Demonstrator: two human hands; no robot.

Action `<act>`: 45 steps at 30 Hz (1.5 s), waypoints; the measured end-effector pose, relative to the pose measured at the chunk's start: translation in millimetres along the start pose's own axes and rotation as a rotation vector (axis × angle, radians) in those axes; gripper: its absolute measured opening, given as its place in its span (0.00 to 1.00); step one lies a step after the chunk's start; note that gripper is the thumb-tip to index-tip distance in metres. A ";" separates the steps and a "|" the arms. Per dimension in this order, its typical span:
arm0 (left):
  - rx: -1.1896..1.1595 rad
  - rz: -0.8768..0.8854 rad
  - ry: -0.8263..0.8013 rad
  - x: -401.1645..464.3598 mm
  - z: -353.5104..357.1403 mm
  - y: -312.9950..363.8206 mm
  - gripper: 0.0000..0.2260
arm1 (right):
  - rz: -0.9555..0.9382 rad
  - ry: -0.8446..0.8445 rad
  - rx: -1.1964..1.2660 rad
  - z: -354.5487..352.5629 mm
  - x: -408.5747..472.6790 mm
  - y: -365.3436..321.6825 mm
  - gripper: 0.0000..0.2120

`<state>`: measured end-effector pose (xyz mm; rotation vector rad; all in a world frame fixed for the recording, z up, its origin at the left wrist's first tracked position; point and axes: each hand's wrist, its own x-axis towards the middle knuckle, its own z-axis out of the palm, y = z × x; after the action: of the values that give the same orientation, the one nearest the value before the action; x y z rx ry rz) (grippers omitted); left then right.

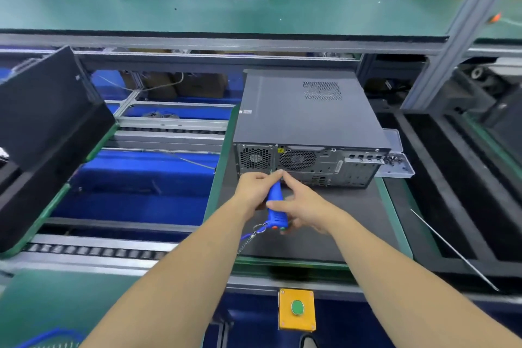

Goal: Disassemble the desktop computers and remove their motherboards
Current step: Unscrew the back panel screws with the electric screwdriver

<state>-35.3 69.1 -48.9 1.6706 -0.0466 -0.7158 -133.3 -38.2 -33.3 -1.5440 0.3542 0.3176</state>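
From the head view, a dark grey metal desktop computer case (306, 121) lies flat on a black mat on the green-edged worktop (395, 220), its rear panel with two round fan grilles facing near. Just before that panel, the right hand (299, 206) curls around a blue plastic electric screwdriver (275, 203), tip pointing at the panel. The left hand (255, 185) pinches the tool's far end near the tip. A yellow box with a green button (297, 308) sits at the near edge

Both forearms are bare to the frame edge, and neither left hand (255, 188) nor right hand (303, 207) wears gloves.
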 end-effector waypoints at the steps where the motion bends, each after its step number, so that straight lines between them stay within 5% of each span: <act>1: -0.027 -0.022 -0.012 0.3 -0.6 -0.9 0.16 | 0.000 -0.008 -0.024 -1.0 -0.4 -0.1 0.45; 11: -0.373 -0.240 -0.021 -0.5 4.6 0.8 0.15 | -0.005 -0.232 -0.330 -11.2 -16.4 -8.7 0.55; 14: -0.475 -0.285 -0.034 -2.3 4.4 4.1 0.17 | -0.074 -0.190 -0.454 -8.0 -17.0 -8.5 0.47; 22: -0.368 -0.230 -0.188 -9.0 11.1 10.1 0.08 | -0.221 -0.116 -0.699 -11.5 -16.9 -8.9 0.27; 45: -0.392 -0.160 -0.112 -1.2 20.7 28.7 0.12 | -0.275 -0.031 -0.727 -21.7 -13.6 -20.2 0.27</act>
<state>-36.0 44.4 -23.6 1.2683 0.1417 -0.8769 -137.8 -59.7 -9.2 -2.2675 -0.0171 0.2648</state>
